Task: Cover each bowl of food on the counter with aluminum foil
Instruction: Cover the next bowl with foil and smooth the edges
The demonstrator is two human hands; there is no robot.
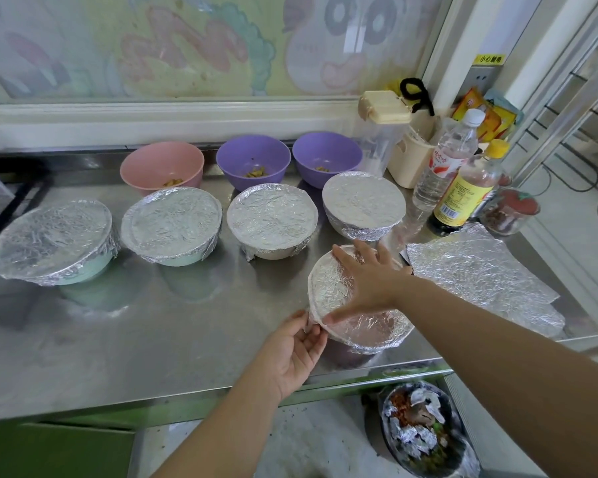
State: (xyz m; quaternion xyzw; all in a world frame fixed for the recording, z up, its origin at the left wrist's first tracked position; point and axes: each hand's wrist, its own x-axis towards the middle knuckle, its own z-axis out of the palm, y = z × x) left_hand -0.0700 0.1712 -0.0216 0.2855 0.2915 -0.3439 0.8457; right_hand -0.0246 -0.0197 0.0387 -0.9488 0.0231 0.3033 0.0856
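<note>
Foil is drawn over the foil-covered bowl (339, 294), which stands on the tabletop (152, 339) near its front edge, right of centre. The right hand (368, 281) lies flat on top of the cover, fingers straight and spread, pressing down and grasping nothing. The left hand (292, 346) grips the near-left rim of this bowl, its fingers curled against the foil folded down there.

Status: the cover appears nearly sealed; only the near-left edge looks in need of crimping.

Behind this bowl runs a row of four covered bowls (271, 215). Beyond that row, against the back of the tabletop, stand three bowls with food and no cover: a pink bowl (159, 163), a centre purple bowl (252, 160) and a right purple bowl (327, 157).

Governing relation: the loose foil sheets (480, 274) lie just beside the bowl in hand, on its right, so the right hand is the nearer one. Their long axis runs diagonally, from far left to near right. The uncovered bowls lie forward and left of both hands, so any reach must likely pass over the covered row
</note>
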